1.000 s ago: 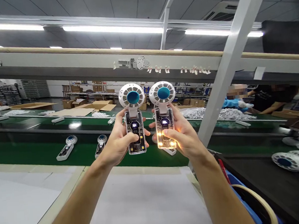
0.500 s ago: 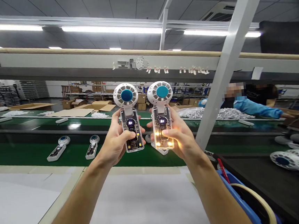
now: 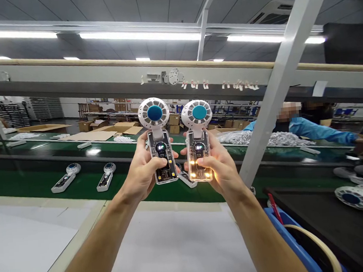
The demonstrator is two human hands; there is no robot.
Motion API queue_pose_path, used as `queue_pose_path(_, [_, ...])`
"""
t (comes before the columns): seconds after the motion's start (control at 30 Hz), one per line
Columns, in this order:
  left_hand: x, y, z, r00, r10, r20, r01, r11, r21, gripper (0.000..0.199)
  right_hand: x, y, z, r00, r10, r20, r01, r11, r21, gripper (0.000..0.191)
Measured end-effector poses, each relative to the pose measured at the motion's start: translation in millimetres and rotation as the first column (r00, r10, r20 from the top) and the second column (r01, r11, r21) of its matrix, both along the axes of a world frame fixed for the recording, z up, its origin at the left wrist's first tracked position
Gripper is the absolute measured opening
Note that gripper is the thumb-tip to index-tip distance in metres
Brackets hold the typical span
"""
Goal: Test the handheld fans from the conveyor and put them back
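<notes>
Two white handheld fans with blue centres and clear handles are held upright side by side. My left hand (image 3: 141, 167) is closed around the left fan (image 3: 160, 142), its thumb on the handle's front below a small lit display. My right hand (image 3: 220, 160) grips the right fan (image 3: 198, 141), thumb likewise on the front; orange lights glow on that handle's lower part. The two handles are apart. Behind them, another fan (image 3: 188, 178) lies on the green conveyor belt (image 3: 88, 195), partly hidden.
Two more fans (image 3: 66, 178) (image 3: 106, 177) lie on the belt at left. White sheets (image 3: 178, 242) cover the near table. A blue bin (image 3: 292, 236) and a black tray (image 3: 318, 213) with several fans stand at right. A slanted post (image 3: 284, 59) rises beside a person in blue sleeves (image 3: 323, 130).
The fans on the belt have shifted left. The left fan is tilted slightly more, and both displays look different. Both hands keep their hold.
</notes>
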State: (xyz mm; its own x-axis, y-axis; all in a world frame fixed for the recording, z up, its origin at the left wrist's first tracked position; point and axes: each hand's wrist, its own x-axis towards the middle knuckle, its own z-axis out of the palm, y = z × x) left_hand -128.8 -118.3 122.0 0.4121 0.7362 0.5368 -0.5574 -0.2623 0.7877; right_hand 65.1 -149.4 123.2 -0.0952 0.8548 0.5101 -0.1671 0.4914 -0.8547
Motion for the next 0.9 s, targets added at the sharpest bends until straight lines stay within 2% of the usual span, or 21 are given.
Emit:
queue_pose_path(0.27, [-0.3, -7.5, 3.8, 0.999, 0.014, 0.043, -0.014, 1.000, -0.012, 0.072, 1.9, 2.3, -2.6, 1.000, -0.007, 0.008, 0.007, 1.000, 0.025, 0.086])
queue_pose_path(0.5, [3.3, -0.1, -3.1, 0.999, -0.020, 0.043, 0.020, 1.000, -0.004, 0.071, -2.3, 0.7, -4.7, 0.999, 0.011, 0.043, -0.012, 0.999, 0.029, 0.089])
queue_pose_path(0.8, [4.2, 2.3, -6.6, 0.998, 0.030, 0.054, -0.030, 1.000, -0.007, 0.073, -5.8, 3.3, -7.4, 1.000, -0.003, -0.006, 0.003, 0.999, 0.044, 0.091])
queue_pose_path(0.9, [6.7, 2.7, -10.3, 0.996, 0.080, 0.025, -0.080, 0.997, 0.020, 0.059, -9.0, 3.5, -8.5, 0.994, 0.066, -0.092, -0.069, 0.997, -0.028, 0.072])
